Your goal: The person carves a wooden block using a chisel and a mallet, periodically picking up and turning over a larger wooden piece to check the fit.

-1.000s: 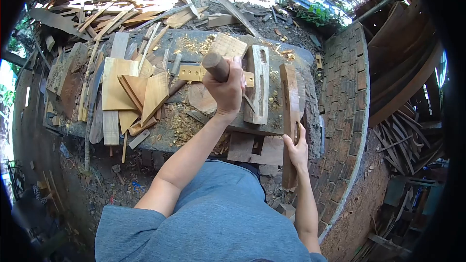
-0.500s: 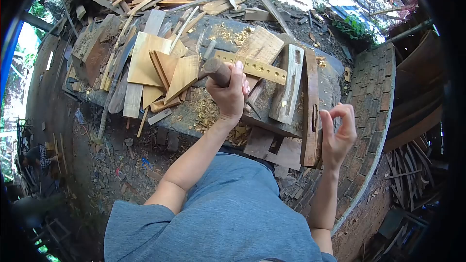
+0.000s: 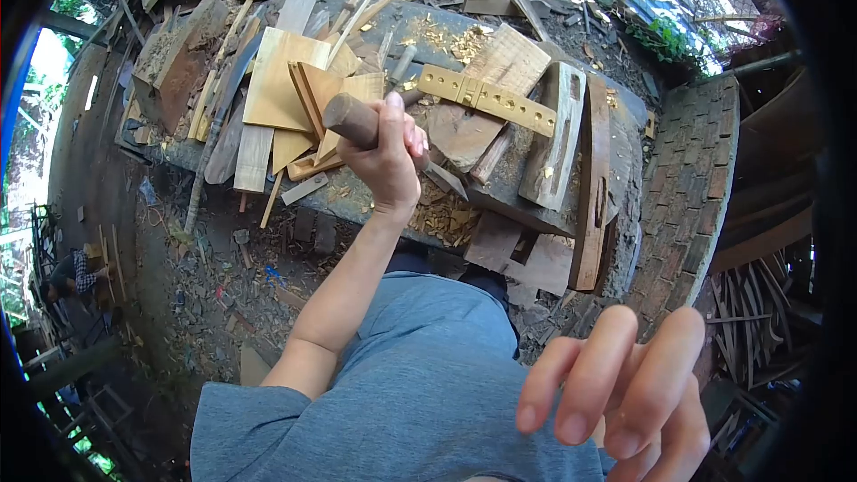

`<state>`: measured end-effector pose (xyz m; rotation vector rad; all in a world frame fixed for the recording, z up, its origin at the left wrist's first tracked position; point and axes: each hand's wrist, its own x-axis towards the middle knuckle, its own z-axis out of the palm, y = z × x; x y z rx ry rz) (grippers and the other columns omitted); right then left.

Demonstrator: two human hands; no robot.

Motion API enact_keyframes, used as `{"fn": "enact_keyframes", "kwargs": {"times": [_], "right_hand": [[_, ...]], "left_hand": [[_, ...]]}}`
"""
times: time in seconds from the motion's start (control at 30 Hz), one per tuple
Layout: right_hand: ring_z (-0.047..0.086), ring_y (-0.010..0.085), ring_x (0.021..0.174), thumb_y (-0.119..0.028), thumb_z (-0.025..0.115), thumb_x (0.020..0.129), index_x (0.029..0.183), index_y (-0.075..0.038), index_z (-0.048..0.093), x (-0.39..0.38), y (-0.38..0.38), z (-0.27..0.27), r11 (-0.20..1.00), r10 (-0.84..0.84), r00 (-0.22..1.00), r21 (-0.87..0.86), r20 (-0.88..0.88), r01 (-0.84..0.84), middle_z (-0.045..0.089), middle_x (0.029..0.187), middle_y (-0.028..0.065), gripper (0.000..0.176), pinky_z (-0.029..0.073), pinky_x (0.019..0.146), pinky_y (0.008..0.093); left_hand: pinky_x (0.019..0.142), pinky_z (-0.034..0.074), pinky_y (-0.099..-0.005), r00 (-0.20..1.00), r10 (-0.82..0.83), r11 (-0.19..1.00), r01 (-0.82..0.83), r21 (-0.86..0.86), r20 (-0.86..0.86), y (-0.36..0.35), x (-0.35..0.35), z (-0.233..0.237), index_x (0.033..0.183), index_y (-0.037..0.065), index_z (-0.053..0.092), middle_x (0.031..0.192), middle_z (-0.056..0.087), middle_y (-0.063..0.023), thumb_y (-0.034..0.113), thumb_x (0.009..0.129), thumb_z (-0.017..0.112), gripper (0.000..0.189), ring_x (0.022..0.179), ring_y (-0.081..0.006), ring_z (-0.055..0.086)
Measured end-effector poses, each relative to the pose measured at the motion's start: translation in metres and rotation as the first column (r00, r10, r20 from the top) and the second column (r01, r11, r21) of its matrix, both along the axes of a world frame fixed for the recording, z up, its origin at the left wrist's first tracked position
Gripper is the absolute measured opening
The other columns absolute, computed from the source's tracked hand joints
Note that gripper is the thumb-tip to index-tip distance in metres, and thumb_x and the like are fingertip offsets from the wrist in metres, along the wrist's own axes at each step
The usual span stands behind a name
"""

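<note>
My left hand (image 3: 386, 162) is wrapped round the thick wooden handle (image 3: 353, 119) of a chisel, whose metal blade (image 3: 448, 182) points down to the right over the workbench. Close to the camera at the lower right, my right hand (image 3: 629, 384) hangs with its fingers spread and nothing in them. Beyond the chisel, a yellow strip with holes (image 3: 513, 109) lies across a wide board (image 3: 513, 58). To its right are a pale slotted block (image 3: 555, 138) and a long brown slotted piece (image 3: 594, 187).
Light boards and wedges (image 3: 277, 80) are piled on the bench's left part, with wood shavings (image 3: 446, 221) near the front edge. A brick-patterned surface (image 3: 683, 178) borders the right side. Another person (image 3: 67, 281) is at the far left.
My left hand has moved left with the chisel. My right hand has left the brown slotted piece's side, come down close to the camera and spread its fingers. The view has shifted slightly.
</note>
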<state>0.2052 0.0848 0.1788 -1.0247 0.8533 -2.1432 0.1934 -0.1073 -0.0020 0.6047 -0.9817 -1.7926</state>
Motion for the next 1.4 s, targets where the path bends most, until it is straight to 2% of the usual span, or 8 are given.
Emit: {"fn": "enact_keyframes", "kwargs": {"times": [0.1, 0.2, 0.27, 0.5, 1.2, 1.3, 1.33, 1.4], "right_hand": [[0.046, 0.0229, 0.098, -0.015, 0.063, 0.093, 0.075, -0.022, 0.070, 0.010, 0.014, 0.020, 0.988, 0.015, 0.999, 0.155, 0.045, -0.021, 0.042, 0.104, 0.0047, 0.021, 0.048, 0.082, 0.0337], [0.055, 0.0250, 0.091, -0.008, 0.060, 0.094, 0.074, -0.011, 0.061, 0.016, 0.006, 0.023, 0.913, -0.244, 0.940, 0.384, 0.240, 0.139, 0.045, 0.096, 0.0063, 0.020, 0.056, 0.075, 0.0412], [0.048, 0.0236, 0.094, -0.015, 0.066, 0.091, 0.073, -0.021, 0.068, 0.001, -0.004, -0.004, 0.985, -0.023, 0.998, -0.167, 0.056, 0.032, 0.041, 0.099, 0.0048, 0.018, 0.049, 0.080, 0.0345], [0.049, 0.0243, 0.091, -0.008, 0.057, 0.095, 0.071, -0.018, 0.067, -0.012, 0.024, -0.003, 0.965, -0.072, 0.990, -0.244, 0.118, 0.099, 0.040, 0.096, 0.0055, 0.028, 0.050, 0.078, 0.0347], [0.049, 0.0247, 0.082, 0.000, 0.049, 0.095, 0.073, -0.013, 0.067, -0.065, 0.079, -0.002, 0.873, 0.480, 0.813, -0.271, 0.329, -0.405, 0.043, 0.093, 0.0077, 0.031, 0.051, 0.072, 0.0344], [0.058, 0.0251, 0.082, -0.006, 0.055, 0.095, 0.076, -0.008, 0.061, -0.086, 0.069, -0.027, 0.820, 0.572, 0.797, -0.139, 0.195, -0.555, 0.044, 0.088, 0.0074, 0.020, 0.058, 0.073, 0.0435], [0.060, 0.0284, 0.076, -0.023, 0.060, 0.092, 0.082, -0.005, 0.065, -0.087, 0.055, -0.032, 0.930, 0.368, 0.925, -0.054, 0.091, -0.365, 0.053, 0.079, 0.0106, 0.022, 0.052, 0.067, 0.0385], [0.057, 0.0239, 0.089, -0.019, 0.060, 0.090, 0.109, -0.003, 0.067, -0.124, 0.026, -0.068, 0.943, 0.150, 0.939, 0.329, -0.309, -0.042, 0.057, 0.093, 0.0103, 0.025, 0.048, 0.081, 0.0350]], "left_hand": [[0.044, 0.038, -0.0282, 1.000, 0.014, 1.000, -0.014, 0.008, 0.012, -0.003, 0.004, 0.002, 0.082, 0.007, 0.047, 0.055, 0.044, 0.0000, 0.010, 0.094, 0.056, 0.016, 0.042, -0.0092, 0.040], [0.044, 0.038, -0.0282, 1.000, 0.017, 1.000, -0.017, -0.016, 0.015, 0.001, 0.003, 0.002, 0.082, 0.007, 0.047, 0.056, 0.043, 0.0000, 0.011, 0.095, 0.056, 0.016, 0.042, -0.0094, 0.040], [0.044, 0.038, -0.0283, 1.000, 0.010, 1.000, -0.009, -0.015, 0.023, 0.008, 0.000, 0.004, 0.082, 0.007, 0.047, 0.056, 0.043, 0.0000, 0.012, 0.095, 0.055, 0.016, 0.042, -0.0097, 0.040], [0.044, 0.038, -0.0284, 0.997, 0.069, 0.997, -0.069, -0.027, 0.030, 0.039, -0.010, 0.009, 0.083, 0.007, 0.047, 0.057, 0.044, -0.0003, 0.013, 0.095, 0.057, 0.016, 0.043, -0.0096, 0.040], [0.043, 0.037, -0.0248, 0.889, 0.458, 0.889, -0.456, -0.038, 0.032, 0.098, 0.022, 0.013, 0.079, 0.006, 0.046, 0.058, 0.046, 0.0009, 0.011, 0.095, 0.059, 0.021, 0.044, -0.0071, 0.041], [0.043, 0.037, -0.0248, 0.890, 0.454, 0.891, -0.454, -0.019, 0.046, 0.080, 0.022, 0.012, 0.079, 0.006, 0.046, 0.058, 0.045, 0.0009, 0.011, 0.095, 0.059, 0.021, 0.044, -0.0072, 0.041], [0.043, 0.037, -0.0248, 0.889, 0.455, 0.890, -0.455, -0.012, 0.049, 0.073, 0.023, 0.011, 0.079, 0.006, 0.046, 0.058, 0.045, 0.0009, 0.011, 0.095, 0.059, 0.021, 0.044, -0.0072, 0.041], [0.045, 0.037, -0.0273, 0.892, 0.443, 0.896, -0.442, -0.040, 0.091, 0.058, 0.027, 0.010, 0.082, 0.009, 0.046, 0.057, 0.044, 0.0014, 0.013, 0.096, 0.057, 0.018, 0.044, -0.0079, 0.040]]}}
